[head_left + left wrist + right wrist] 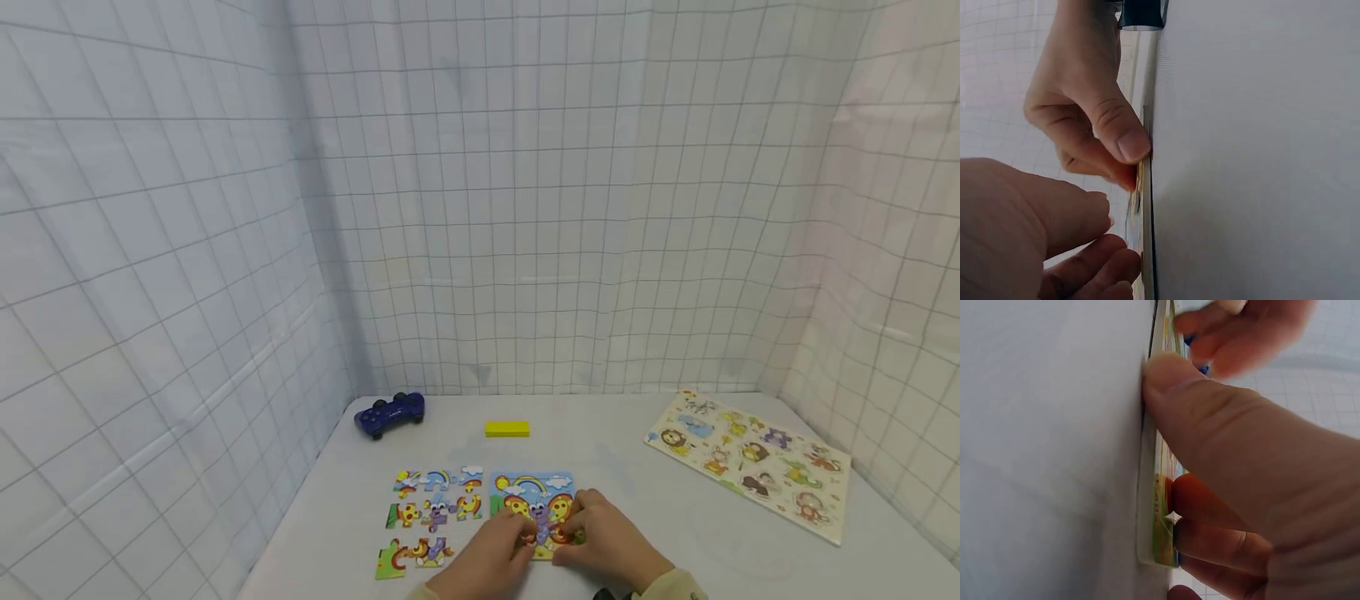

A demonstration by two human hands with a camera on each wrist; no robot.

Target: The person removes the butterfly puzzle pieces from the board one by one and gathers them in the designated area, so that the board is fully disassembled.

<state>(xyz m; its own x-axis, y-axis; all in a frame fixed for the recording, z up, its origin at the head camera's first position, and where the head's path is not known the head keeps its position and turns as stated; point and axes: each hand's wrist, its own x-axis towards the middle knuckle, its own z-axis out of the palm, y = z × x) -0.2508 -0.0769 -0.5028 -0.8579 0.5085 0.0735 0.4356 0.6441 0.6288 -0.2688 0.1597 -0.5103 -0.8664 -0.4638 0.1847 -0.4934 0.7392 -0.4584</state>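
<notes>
A square butterfly jigsaw puzzle (pixel 534 487) lies flat on the table between my hands in the head view. My left hand (pixel 491 546) reaches over its lower left part, fingertips at the picture, thumb held apart from the fingers. At the lower right corner, my right hand (pixel 611 537) grips the puzzle. The right wrist view has the right thumb (pixel 1172 375) on the front edge and the fingers against a green and red puzzle piece (pixel 1165 519) at the right end. Loose butterfly puzzle pieces (pixel 437 510) are spread in rows left of the puzzle.
A blue game controller (pixel 390 414) sits at the back left. Behind the puzzle lies a yellow block (pixel 507 429). On the right is an animal picture board (pixel 750 458), set at a slant. White gridded sheets (pixel 480 208) enclose the back and sides of the table.
</notes>
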